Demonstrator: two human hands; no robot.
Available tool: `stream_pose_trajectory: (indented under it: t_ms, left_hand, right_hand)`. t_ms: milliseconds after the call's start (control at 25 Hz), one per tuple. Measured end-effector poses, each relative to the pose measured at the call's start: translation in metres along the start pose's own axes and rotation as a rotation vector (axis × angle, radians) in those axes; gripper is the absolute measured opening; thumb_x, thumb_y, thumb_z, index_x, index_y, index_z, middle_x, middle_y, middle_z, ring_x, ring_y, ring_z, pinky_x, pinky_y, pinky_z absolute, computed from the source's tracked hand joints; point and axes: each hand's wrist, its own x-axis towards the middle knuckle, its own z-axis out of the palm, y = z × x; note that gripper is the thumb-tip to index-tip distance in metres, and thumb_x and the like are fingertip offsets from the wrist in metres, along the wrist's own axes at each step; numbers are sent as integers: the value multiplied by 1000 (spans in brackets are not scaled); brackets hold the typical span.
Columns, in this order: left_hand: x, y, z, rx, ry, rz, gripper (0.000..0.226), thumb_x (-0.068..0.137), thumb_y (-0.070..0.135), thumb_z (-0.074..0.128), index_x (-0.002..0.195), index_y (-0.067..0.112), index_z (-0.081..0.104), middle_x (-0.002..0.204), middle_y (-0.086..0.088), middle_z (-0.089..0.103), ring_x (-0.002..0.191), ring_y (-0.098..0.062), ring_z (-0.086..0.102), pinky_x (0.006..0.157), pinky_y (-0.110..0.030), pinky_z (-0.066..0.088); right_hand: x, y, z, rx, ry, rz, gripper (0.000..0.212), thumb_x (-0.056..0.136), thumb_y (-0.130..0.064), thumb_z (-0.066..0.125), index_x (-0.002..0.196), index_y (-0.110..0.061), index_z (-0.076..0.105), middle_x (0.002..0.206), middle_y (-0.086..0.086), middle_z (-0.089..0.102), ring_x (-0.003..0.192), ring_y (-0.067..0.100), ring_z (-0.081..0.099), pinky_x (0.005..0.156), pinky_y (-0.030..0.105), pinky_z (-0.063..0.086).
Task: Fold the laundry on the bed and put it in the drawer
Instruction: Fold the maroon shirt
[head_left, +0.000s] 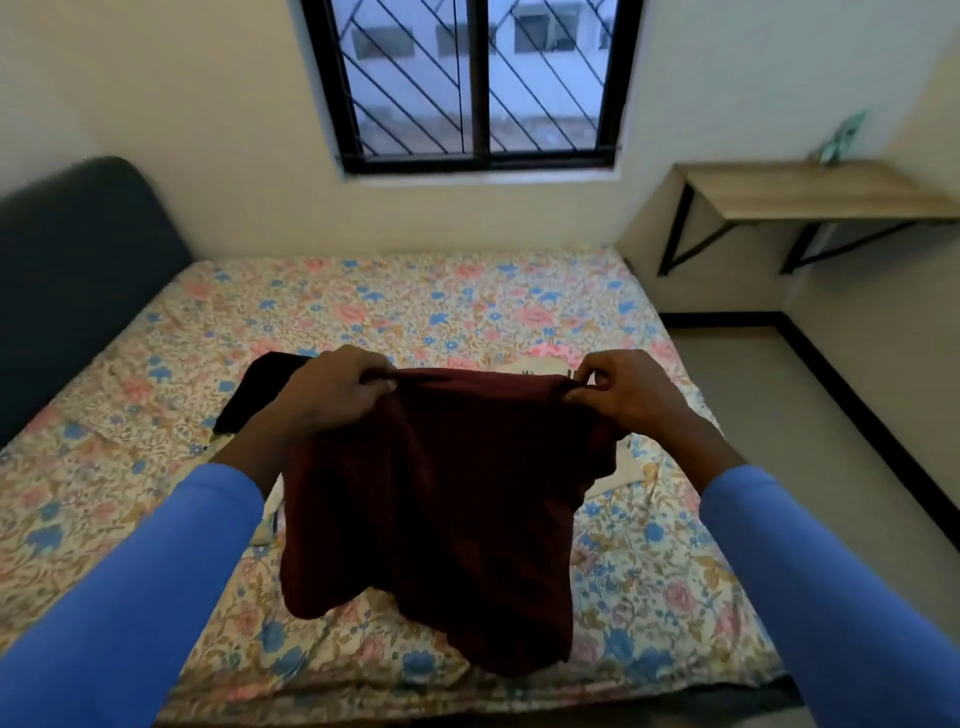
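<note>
Head view, looking down across a bed (363, 306). A person holds up a maroon garment (441, 499) by its top edge, and it hangs over the near half of the mattress.

The left hand (332, 387) has its fingers curled tight round the garment's upper left corner, bunching the cloth. The right hand (623, 395) pinches the upper right corner between thumb and fingertips. The top edge runs fairly taut between them. Blue sleeves (156, 597) cover both forearms.

The step in hand looks like spreading the piece before its first fold. To do it well, the person would likely draw the corners level, let the creases drop out, then lay it flat on bare sheet nearer than the other clothes.

The maroon cloth is soft, limp and matte, roughly rectangular, with a wavy, uneven lower hem. Whether the hem touches the sheet cannot be told.

Behind the garment's left corner lies a black garment (260, 384), dark and crumpled. Behind its right corner lies a white garment (540, 366), with more pale cloth showing beside its right edge. The sheet beneath is thin cotton printed with pink and blue flowers.

Far left of the garment stands a padded dark headboard (78, 260). Beyond it is a black-framed window (472, 83) with diagonal bars. Far right of it is a wooden wall shelf (810, 189) on black brackets. No drawer is in view.
</note>
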Motion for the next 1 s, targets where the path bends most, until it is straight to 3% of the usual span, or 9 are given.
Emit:
stream_pose_trajectory:
  t_ms: [80, 160, 280, 440, 560, 760, 840, 880, 1000]
  left_hand:
    - [-15, 5, -11, -374, 21, -63, 14, 100, 22, 68, 95, 15, 79, 89, -1, 78, 82, -15, 73, 77, -36, 57]
    - [-27, 11, -21, -656, 39, -147, 20, 99, 20, 69, 94, 2, 77, 85, -8, 77, 74, -15, 73, 71, -32, 55]
    - [-37, 21, -31, -769, 83, -135, 19, 95, 17, 73, 96, -2, 77, 85, -9, 77, 75, -15, 72, 73, -32, 54]
    - [-31, 52, -41, -702, 13, 11, 20, 91, 16, 79, 79, 2, 72, 74, -8, 71, 69, -16, 68, 66, -28, 53]
    - [-20, 70, -52, -651, -50, 123, 26, 89, 13, 81, 71, 10, 63, 69, -10, 63, 65, -20, 61, 61, -30, 49]
    - [-13, 76, -68, -644, -96, 253, 15, 86, 8, 83, 78, 7, 70, 79, -16, 71, 74, -23, 69, 68, -33, 57]
    - [-14, 70, -74, -624, -54, 248, 12, 90, 12, 80, 85, 3, 74, 84, -14, 75, 77, -20, 71, 70, -30, 58]
    - [-14, 63, -79, -570, -50, 232, 14, 94, 17, 77, 88, 4, 76, 87, -12, 76, 78, -17, 71, 71, -29, 58]
    - [-8, 30, -92, -142, -133, 180, 11, 95, 35, 75, 88, 27, 79, 86, 8, 76, 82, -10, 70, 77, -33, 56]
  right_hand:
    - [-4, -15, -12, 231, 15, -6, 16, 86, -30, 84, 78, -23, 72, 79, -3, 66, 79, 13, 64, 75, 32, 51]
    - [-6, -24, -25, 524, 22, 41, 17, 95, -24, 76, 85, -11, 76, 88, 6, 76, 88, 25, 74, 91, 40, 58]
    - [-7, -37, -36, 829, -73, 125, 27, 102, -24, 66, 98, 3, 71, 93, 16, 77, 91, 35, 76, 93, 51, 60]
    - [-14, -74, 22, 629, -247, 22, 26, 94, -18, 77, 117, -9, 72, 110, 6, 77, 105, 18, 74, 94, 34, 59]
    - [-10, -96, 73, 655, -241, -24, 30, 95, -11, 73, 125, -12, 70, 120, 3, 74, 114, 15, 70, 101, 37, 57]
    - [13, -99, 95, 571, -251, -18, 15, 83, -19, 69, 97, -17, 74, 95, 2, 77, 95, 22, 74, 90, 47, 58]
    - [14, -94, 96, 605, -169, 40, 3, 93, -19, 66, 90, -22, 66, 87, 2, 70, 83, 21, 67, 78, 45, 54]
    - [13, -91, 95, 608, -91, 59, 10, 99, -20, 62, 92, -26, 61, 86, -1, 67, 78, 17, 63, 74, 40, 49]
    - [9, -77, 74, 423, 170, 41, 7, 102, -30, 62, 98, -28, 57, 78, -4, 65, 66, 13, 59, 61, 34, 47]
